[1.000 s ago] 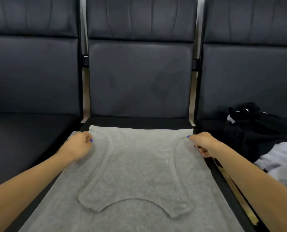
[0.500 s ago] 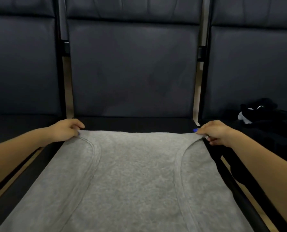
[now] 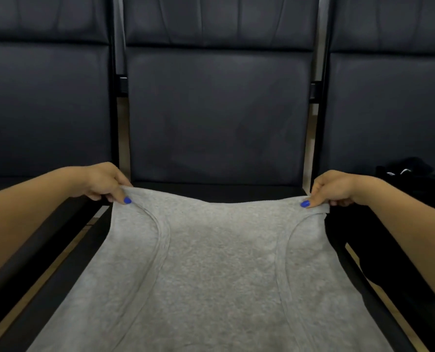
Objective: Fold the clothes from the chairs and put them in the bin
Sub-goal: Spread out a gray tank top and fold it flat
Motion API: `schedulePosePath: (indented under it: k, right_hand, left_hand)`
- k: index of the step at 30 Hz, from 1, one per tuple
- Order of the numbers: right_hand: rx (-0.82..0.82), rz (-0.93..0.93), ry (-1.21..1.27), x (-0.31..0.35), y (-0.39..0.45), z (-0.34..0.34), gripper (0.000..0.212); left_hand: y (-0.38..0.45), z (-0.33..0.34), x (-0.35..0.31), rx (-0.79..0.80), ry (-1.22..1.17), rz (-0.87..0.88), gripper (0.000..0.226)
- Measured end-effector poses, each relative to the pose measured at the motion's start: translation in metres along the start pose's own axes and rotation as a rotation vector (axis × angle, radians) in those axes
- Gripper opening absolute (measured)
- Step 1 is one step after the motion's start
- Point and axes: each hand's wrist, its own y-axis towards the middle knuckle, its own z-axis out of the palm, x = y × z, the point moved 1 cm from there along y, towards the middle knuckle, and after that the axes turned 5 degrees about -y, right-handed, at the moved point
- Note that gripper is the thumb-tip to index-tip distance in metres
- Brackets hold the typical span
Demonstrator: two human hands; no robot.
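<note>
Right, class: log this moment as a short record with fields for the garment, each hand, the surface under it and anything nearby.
garment: grey sleeveless knit top, far edge lifted
left hand: pinches the far left corner
right hand: pinches the far right corner
surface: middle black padded chair
nearby: black clothes on the right chair
bin: not in view

Bare forearms, no sleeves; blue-polished thumbnails on left hand point(image 3: 104, 182), right hand point(image 3: 334, 188).
</note>
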Motion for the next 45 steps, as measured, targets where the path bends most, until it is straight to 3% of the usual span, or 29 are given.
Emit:
schedulePosePath:
  k: [5, 8, 12, 19, 23, 27, 28, 32, 37, 41, 43, 45]
  right_hand:
    - [-0.300, 0.024, 0.108, 0.005, -0.026, -0.028, 0.029]
    - [-0.437, -0.005, 0.205, 0.001, -0.040, -0.036, 0.029]
    - [-0.474, -0.079, 0.234, -0.003, -0.070, -0.027, 0.025]
    - [-0.400, -0.198, 0.474, -0.033, -0.171, 0.009, 0.026]
    - [-0.280, -0.201, 0.670, -0.052, -0.230, 0.045, 0.025]
    - [-0.104, -0.191, 0.673, -0.071, -0.260, 0.067, 0.075]
    - [-0.092, -0.187, 0.659, -0.077, -0.261, 0.071, 0.077]
    - [-0.117, -0.236, 0.421, -0.098, -0.252, 0.092, 0.029]
    - [-0.194, -0.299, 0.083, -0.112, -0.245, 0.095, 0.030]
    - [-0.099, -0.292, -0.052, -0.108, -0.255, 0.087, 0.026]
    - [-0.051, -0.249, -0.013, -0.105, -0.261, 0.083, 0.029]
    - [-0.135, -0.208, 0.004, -0.101, -0.260, 0.084, 0.031]
  left_hand:
    - [-0.026, -0.025, -0.003, -0.469, -0.306, 0.088, 0.014]
    - [-0.045, -0.024, 0.001, -0.494, -0.518, 0.022, 0.017]
    - [-0.070, -0.010, 0.011, -0.460, -0.634, 0.002, 0.016]
    - [-0.148, 0.025, 0.043, -0.556, -0.751, 0.202, 0.026]
    - [-0.201, 0.051, 0.073, -0.588, -0.662, 0.215, 0.033]
    - [-0.239, 0.088, 0.096, -0.615, -0.489, 0.184, 0.030]
    - [-0.245, 0.097, 0.101, -0.617, -0.419, 0.213, 0.034]
    - [-0.250, 0.112, 0.113, -0.594, -0.148, 0.412, 0.052]
    - [-0.250, 0.103, 0.114, -0.587, 0.095, 0.484, 0.072]
    - [-0.257, 0.096, 0.108, -0.596, 0.412, 0.310, 0.043]
    - [-0.257, 0.103, 0.093, -0.654, 0.564, 0.366, 0.035]
    - [-0.255, 0.117, 0.067, -0.703, 0.587, 0.542, 0.021]
